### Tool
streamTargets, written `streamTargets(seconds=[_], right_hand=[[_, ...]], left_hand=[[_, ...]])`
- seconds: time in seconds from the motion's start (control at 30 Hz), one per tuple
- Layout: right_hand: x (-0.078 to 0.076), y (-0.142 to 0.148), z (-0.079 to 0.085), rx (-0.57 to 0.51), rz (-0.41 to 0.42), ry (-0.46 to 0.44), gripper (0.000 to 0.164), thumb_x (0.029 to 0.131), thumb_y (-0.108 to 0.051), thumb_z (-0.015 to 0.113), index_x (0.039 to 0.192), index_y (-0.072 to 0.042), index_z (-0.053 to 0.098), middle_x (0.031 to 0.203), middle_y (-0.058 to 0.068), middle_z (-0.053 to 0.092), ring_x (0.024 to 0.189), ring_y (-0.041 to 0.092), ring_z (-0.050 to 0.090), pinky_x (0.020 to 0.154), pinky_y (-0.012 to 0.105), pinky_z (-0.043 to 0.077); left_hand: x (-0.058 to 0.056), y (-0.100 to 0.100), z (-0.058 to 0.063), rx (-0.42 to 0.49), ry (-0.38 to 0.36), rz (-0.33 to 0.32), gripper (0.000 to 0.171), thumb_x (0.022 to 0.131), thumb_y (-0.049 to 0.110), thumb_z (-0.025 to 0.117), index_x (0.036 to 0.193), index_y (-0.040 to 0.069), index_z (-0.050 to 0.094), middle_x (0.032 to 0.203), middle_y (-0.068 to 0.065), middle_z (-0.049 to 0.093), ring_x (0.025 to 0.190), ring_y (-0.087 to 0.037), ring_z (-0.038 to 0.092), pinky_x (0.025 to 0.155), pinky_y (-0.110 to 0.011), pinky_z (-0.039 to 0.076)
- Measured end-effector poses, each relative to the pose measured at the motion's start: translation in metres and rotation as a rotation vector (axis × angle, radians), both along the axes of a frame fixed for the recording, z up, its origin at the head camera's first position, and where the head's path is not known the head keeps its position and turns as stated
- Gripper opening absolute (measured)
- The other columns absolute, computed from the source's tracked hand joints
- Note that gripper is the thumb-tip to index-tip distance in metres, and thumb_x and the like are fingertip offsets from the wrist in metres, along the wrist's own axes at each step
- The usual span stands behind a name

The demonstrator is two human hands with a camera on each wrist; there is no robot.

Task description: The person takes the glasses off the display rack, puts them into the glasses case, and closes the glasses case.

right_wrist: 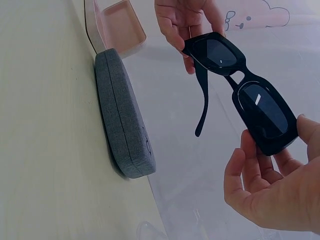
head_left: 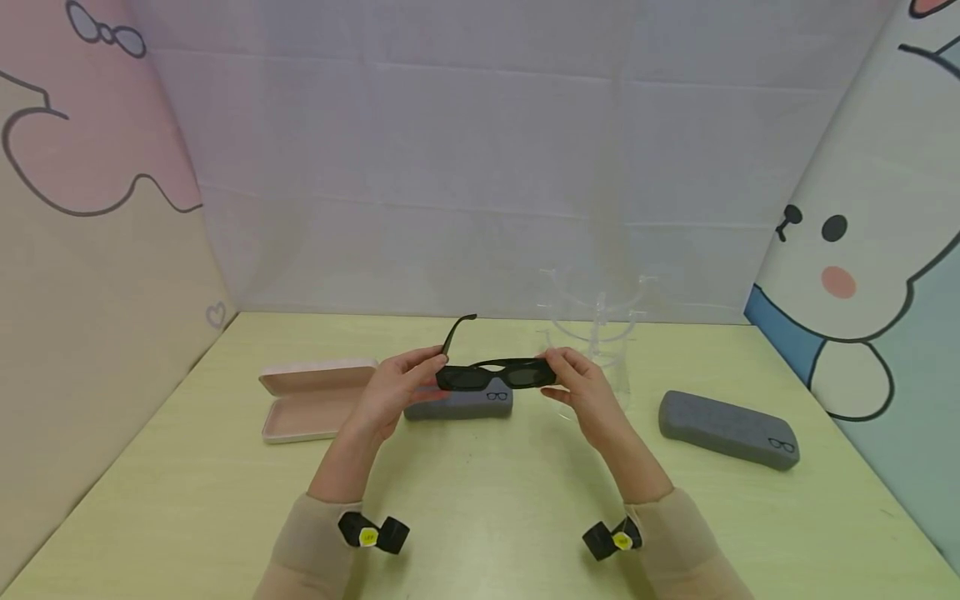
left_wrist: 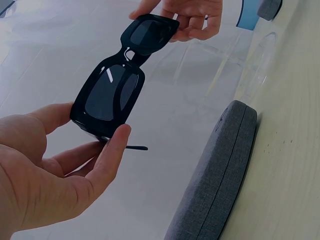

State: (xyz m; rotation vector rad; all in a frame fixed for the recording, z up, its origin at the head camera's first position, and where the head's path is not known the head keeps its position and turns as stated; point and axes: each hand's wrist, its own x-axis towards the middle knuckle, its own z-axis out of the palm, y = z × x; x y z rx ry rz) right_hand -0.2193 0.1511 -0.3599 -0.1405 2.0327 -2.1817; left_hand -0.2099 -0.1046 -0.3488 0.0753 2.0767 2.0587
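Both hands hold a pair of black sunglasses (head_left: pixel 467 380) up above the table, lenses toward me. My left hand (head_left: pixel 392 390) pinches the left end of the frame between thumb and fingers. At the other end, my right hand (head_left: pixel 587 392) pinches the corner of the frame. The left temple arm (right_wrist: pixel 202 102) stands out away from me, while the other seems folded across behind the lenses. Behind and below the sunglasses lies a closed grey glasses case (head_left: pixel 459 407), partly covered by them and the left hand in the head view.
On the left, an open pink glasses case (head_left: pixel 300 421) stands with its lid up. A second grey case (head_left: pixel 727 429) lies closed at the right. Behind my right hand stands a clear display stand (head_left: pixel 596 329). White cloth (head_left: pixel 450 183) hangs along the table's back edge.
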Motion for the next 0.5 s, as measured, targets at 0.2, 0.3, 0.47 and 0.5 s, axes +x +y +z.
streamTargets(seconds=[0.2,0.3,0.47,0.5], right_hand=[[-0.0002,0.0003,0.0,-0.003,-0.003,0.006,0.027,0.094,-0.031,0.05,0.099,-0.005,0.056,0.092,-0.003,0.057,0.083,0.011,0.059,0.082,0.032,0.049],[-0.0003,0.0006,-0.0004,-0.002,0.004,0.008,0.026,0.094,-0.031,0.05,0.098,-0.006,0.056,0.092,-0.004,0.057,0.084,0.011,0.059,0.083,0.033,0.049],[-0.0013,0.0012,-0.0014,-0.003,-0.009,0.004,0.022,0.094,-0.032,0.048,0.096,-0.012,0.057,0.089,-0.005,0.059,0.083,0.011,0.059,0.083,0.034,0.049],[-0.0015,0.0013,-0.0015,-0.002,-0.013,0.004,0.022,0.094,-0.033,0.048,0.096,-0.013,0.058,0.088,-0.005,0.059,0.082,0.011,0.059,0.082,0.033,0.049]], left_hand=[[0.0,-0.0013,-0.0013,-0.014,-0.002,-0.006,0.048,0.091,0.024,0.056,0.134,0.004,0.044,0.135,-0.017,0.042,0.099,-0.023,0.055,0.088,-0.044,0.047],[0.0001,-0.0016,-0.0005,-0.01,0.002,-0.016,0.046,0.091,0.023,0.056,0.132,0.004,0.046,0.133,-0.018,0.044,0.095,-0.021,0.055,0.087,-0.042,0.049],[0.0004,-0.0014,0.0016,-0.03,0.019,-0.097,0.044,0.092,0.024,0.054,0.131,0.005,0.047,0.134,-0.017,0.043,0.091,-0.018,0.054,0.089,-0.045,0.047],[0.0004,-0.0014,0.0019,-0.039,0.022,-0.112,0.044,0.093,0.025,0.053,0.132,0.005,0.047,0.135,-0.017,0.042,0.09,-0.018,0.053,0.089,-0.045,0.046]])
